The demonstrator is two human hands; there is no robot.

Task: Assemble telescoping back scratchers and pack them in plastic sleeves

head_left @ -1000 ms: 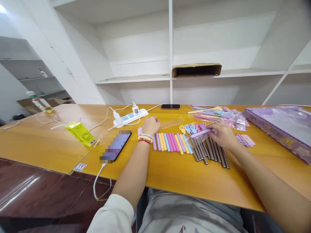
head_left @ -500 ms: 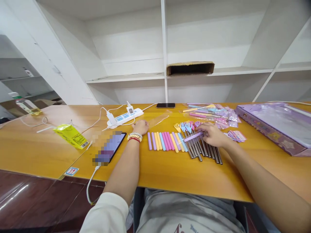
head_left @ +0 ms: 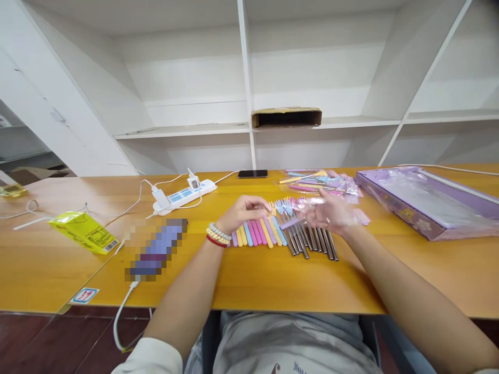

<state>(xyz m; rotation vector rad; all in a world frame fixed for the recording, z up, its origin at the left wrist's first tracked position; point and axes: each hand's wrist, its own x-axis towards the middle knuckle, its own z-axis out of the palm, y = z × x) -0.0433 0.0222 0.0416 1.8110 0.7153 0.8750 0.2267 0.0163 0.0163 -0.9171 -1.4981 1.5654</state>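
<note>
Both my hands are raised just above the wooden table [head_left: 273,280] and hold a clear plastic bag [head_left: 298,205] between them. My left hand [head_left: 242,211], with bead bracelets on the wrist, pinches the bag's left end. My right hand [head_left: 331,214] grips its right end, and a purple stick [head_left: 290,223] shows by its fingers. Below my hands lie a row of pastel coloured sticks [head_left: 255,235], several metal rods [head_left: 314,243] and small hand-shaped tips [head_left: 283,205].
A white power strip [head_left: 183,195] with cables, a black phone [head_left: 252,173] and a pile of filled bags [head_left: 322,182] lie further back. A yellow carton [head_left: 83,231] and a blurred phone [head_left: 156,249] are at the left, a purple box [head_left: 424,200] at the right.
My left hand came off the table and over to the right. My right hand lifted the bag with the purple stick, and both hands now hold it. The view has shifted right.
</note>
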